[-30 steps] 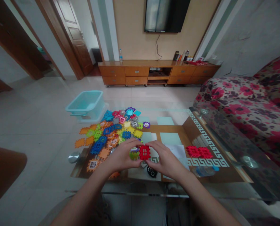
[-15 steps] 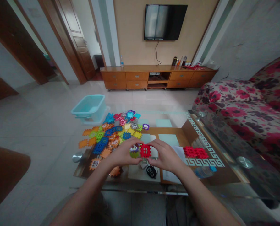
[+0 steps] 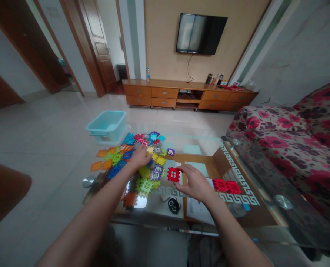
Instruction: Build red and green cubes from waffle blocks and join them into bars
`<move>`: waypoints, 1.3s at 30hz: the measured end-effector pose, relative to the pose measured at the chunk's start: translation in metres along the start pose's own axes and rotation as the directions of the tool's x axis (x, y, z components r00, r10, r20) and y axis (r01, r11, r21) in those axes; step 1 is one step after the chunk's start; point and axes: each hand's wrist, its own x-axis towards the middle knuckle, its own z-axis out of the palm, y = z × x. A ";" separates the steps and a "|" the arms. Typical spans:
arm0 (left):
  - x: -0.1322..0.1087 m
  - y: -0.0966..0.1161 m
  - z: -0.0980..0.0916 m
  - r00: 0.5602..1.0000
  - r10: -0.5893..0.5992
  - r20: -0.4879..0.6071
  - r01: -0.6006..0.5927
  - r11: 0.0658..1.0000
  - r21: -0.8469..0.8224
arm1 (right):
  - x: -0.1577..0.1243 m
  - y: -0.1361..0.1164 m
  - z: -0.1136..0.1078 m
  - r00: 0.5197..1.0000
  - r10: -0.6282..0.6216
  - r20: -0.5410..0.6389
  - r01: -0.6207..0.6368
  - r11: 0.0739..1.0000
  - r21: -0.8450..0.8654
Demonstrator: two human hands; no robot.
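Note:
My right hand (image 3: 194, 181) pinches a red square toy piece (image 3: 173, 174) at its right edge, above the glass table. This piece has notched sides and a window-like centre. My left hand (image 3: 141, 156) reaches over a pile of colourful interlocking plastic pieces (image 3: 145, 185), near a yellow piece (image 3: 160, 160). Its thumb is apart from the fingers, and the fingertips are partly hidden among the pieces. A purple piece with a white window (image 3: 156, 174) lies between my hands. Beyond my right hand, several joined or stacked red pieces (image 3: 226, 186) rest on the table.
The glass table (image 3: 192, 231) bears a black round item (image 3: 174, 205), white paper (image 3: 199, 211) and a lying plastic bottle (image 3: 238, 209). A light-blue tub (image 3: 106, 124) stands beyond its left side. A flowered sofa (image 3: 278, 144) is at the right.
My left hand has let go of the red piece and moved left and away, over the pile. My right hand still holds the red piece. The view has shifted slightly.

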 end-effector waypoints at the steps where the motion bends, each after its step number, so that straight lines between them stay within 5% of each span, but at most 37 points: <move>1: 0.003 -0.001 0.004 1.000 -0.022 0.005 0.021 1.000 0.019 | 0.001 -0.001 0.000 1.000 -0.003 0.000 0.003 1.000 0.004; 8: 0.018 -0.006 0.022 0.988 -0.149 0.030 0.146 0.985 0.094 | 0.000 0.000 0.003 1.000 -0.010 0.007 0.010 1.000 0.017; 15: 0.020 -0.010 0.026 0.991 -0.125 0.054 0.120 0.990 0.079 | 0.000 0.002 0.003 1.000 -0.003 0.030 0.002 1.000 0.010; 24: -0.001 0.003 0.004 0.988 -0.031 -0.154 0.004 0.985 -0.175 | 0.002 0.001 0.002 1.000 0.006 0.014 -0.006 1.000 0.027; 28: -0.018 0.010 -0.004 0.965 -0.099 -0.243 0.000 0.927 -0.375 | 0.002 0.001 0.003 1.000 0.003 0.002 -0.003 1.000 0.006; 33: -0.057 0.020 0.003 0.967 -0.189 -0.168 0.039 0.767 -0.640 | 0.001 -0.002 0.005 0.998 -0.019 -0.063 0.019 1.000 -0.006; 36: -0.082 0.032 0.002 0.946 -0.322 0.033 0.165 0.393 -0.904 | 0.000 -0.004 0.008 0.992 -0.049 -0.116 0.049 0.999 -0.010; 39: -0.101 0.046 -0.006 0.941 -0.275 0.198 0.264 0.230 -0.937 | -0.001 -0.007 0.010 0.986 -0.070 -0.149 0.071 0.997 -0.004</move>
